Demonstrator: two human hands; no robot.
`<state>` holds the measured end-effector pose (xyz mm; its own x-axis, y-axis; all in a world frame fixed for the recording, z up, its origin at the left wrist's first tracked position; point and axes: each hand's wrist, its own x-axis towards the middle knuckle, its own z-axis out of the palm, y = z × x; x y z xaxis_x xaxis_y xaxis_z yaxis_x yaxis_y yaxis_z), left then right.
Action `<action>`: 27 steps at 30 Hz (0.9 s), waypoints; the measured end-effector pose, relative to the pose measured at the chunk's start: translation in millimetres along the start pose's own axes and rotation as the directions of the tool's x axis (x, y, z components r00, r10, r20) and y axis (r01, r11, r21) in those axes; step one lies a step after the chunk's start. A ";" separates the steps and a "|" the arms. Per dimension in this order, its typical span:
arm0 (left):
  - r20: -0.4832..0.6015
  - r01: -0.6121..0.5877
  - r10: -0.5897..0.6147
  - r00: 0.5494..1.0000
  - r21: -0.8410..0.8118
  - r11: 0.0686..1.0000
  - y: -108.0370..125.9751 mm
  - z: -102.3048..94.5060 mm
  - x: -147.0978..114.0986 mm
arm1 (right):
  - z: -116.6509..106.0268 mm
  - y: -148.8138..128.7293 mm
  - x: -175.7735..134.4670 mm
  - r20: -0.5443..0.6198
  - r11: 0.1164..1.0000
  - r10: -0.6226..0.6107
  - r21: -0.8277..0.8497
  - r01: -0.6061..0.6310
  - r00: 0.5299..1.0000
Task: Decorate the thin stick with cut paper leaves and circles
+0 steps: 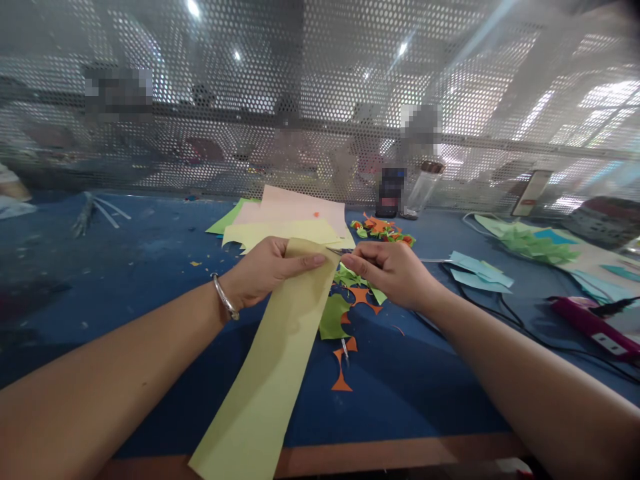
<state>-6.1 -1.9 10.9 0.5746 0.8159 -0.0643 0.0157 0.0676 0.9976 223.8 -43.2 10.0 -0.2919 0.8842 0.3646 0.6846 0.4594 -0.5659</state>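
My left hand, with a silver bangle at the wrist, is closed on the top end of a long pale yellow paper strip, thumb on its face. The strip hangs down toward me past the table's front edge. My right hand is closed on small scissors; only a bit of metal blade shows, at the strip's upper right corner, and the handles are hidden in the fingers. Below the hands lie a green paper piece and orange paper scraps.
Behind my hands lie stacked paper sheets and a pile of orange and green cuttings. A glass bottle stands by the perforated metal screen. Rightward are light blue papers, dark cables and a magenta power strip.
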 end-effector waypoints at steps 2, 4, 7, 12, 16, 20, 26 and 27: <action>0.016 -0.006 0.006 1.000 0.007 1.000 -1.2 0.1 0.1 | 0.2 0.3 -0.2 -0.001 1.000 -0.004 -0.013 0.004 1.000; 0.033 -0.004 0.004 0.999 0.006 1.000 -2.0 0.1 0.2 | 0.4 0.5 -0.4 0.000 1.000 -0.005 -0.023 0.005 1.000; 0.039 0.006 -0.006 0.999 0.008 1.000 -2.2 0.3 0.2 | 0.6 0.8 -0.5 0.002 0.999 -0.007 -0.034 0.007 1.000; 0.029 0.019 -0.019 0.999 0.016 1.000 -1.5 0.8 0.3 | 1.2 2.0 -0.2 0.009 0.999 -0.025 -0.041 0.025 1.000; 0.032 0.036 -0.037 0.999 0.019 0.999 -1.6 1.8 0.2 | 1.9 1.4 -0.4 0.014 0.999 -0.030 -0.033 0.031 0.999; 0.042 0.053 -0.054 0.998 0.035 0.998 -2.0 2.1 -0.1 | 1.8 0.5 -0.4 0.013 0.999 -0.034 -0.034 0.034 0.999; 0.059 0.064 -0.065 0.996 0.026 0.998 -2.8 2.1 -0.3 | 2.2 1.3 -0.2 0.028 0.999 -0.024 -0.034 0.025 0.999; 0.066 0.068 -0.069 0.995 0.019 0.997 -3.1 2.3 -0.1 | 2.4 1.3 -0.2 0.034 0.999 -0.020 -0.034 0.021 0.999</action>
<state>-4.3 -3.5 7.8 0.6248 0.7697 -0.1313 0.0704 0.1120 0.9912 223.1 -42.6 7.4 -0.3282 0.8773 0.3501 0.7009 0.4746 -0.5324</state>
